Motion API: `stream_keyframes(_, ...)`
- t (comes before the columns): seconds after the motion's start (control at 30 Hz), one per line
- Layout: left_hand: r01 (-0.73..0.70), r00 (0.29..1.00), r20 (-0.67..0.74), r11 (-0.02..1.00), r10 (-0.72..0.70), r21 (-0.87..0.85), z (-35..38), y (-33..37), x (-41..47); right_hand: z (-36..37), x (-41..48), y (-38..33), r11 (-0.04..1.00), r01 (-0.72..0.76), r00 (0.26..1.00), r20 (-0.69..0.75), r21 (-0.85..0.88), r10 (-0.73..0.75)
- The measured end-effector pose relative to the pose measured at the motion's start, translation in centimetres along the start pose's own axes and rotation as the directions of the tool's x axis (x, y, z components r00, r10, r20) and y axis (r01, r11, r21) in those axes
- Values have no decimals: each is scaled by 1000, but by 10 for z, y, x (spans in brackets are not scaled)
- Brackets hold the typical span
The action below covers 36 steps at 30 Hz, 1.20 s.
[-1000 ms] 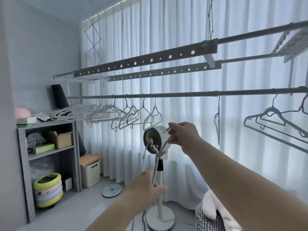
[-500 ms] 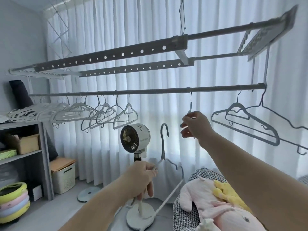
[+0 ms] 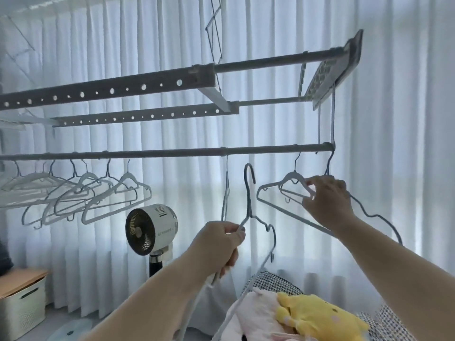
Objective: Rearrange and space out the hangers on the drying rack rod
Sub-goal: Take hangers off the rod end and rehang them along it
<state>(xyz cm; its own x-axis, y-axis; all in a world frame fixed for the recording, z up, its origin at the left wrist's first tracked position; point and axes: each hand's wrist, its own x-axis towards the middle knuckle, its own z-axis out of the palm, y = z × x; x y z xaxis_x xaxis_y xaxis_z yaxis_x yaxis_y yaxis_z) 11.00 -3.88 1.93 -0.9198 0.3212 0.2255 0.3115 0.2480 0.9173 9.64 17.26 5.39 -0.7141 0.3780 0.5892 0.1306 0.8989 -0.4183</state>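
Observation:
A grey rod [image 3: 172, 152] runs across the view under the drying rack. Several pale hangers [image 3: 98, 193] bunch at its left end. One thin hanger [image 3: 226, 190] dangles edge-on near the middle. Two hang at the right end: a pale one [image 3: 278, 190] and a darker one [image 3: 376, 215] behind it. My right hand [image 3: 326, 201] grips the shoulder of the pale right hanger. My left hand [image 3: 220, 242] holds a loose grey hanger [image 3: 250, 193] by its shoulder, hook upward and just below the rod.
A white standing fan [image 3: 151, 228] is below the rod, left of my left hand. Pink and yellow plush toys [image 3: 312, 313] lie on a checked cushion at the bottom right. A cream storage box [image 3: 22, 308] sits at the lower left. White curtains fill the background.
The view has turned right. My right hand left the thin middle hanger and moved right onto the pale hanger. My left hand raised the loose hanger toward the rod.

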Motion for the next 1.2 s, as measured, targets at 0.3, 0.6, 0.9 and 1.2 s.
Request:
stream_keyframes(0.3, -103, 979, -169, 991, 116, 83, 40, 33, 81, 4, 42, 53, 997, -15, 980, 195, -70, 28)
stream_keyframes(0.6, -77, 953, -280, 988, 113, 135, 62, 25, 122, 20, 72, 76, 974, -5, 960, 272, -227, 68)
stream_keyframes(0.9, -90, 925, -347, 976, 155, 197, 67, 37, 172, 45, 75, 85, 999, -33, 925, 380, 42, 15)
stream_keyframes(1.2, -38, 936, -336, 979, 105, 198, 79, 30, 205, 52, 79, 92, 998, 44, 954, 295, 54, -58)
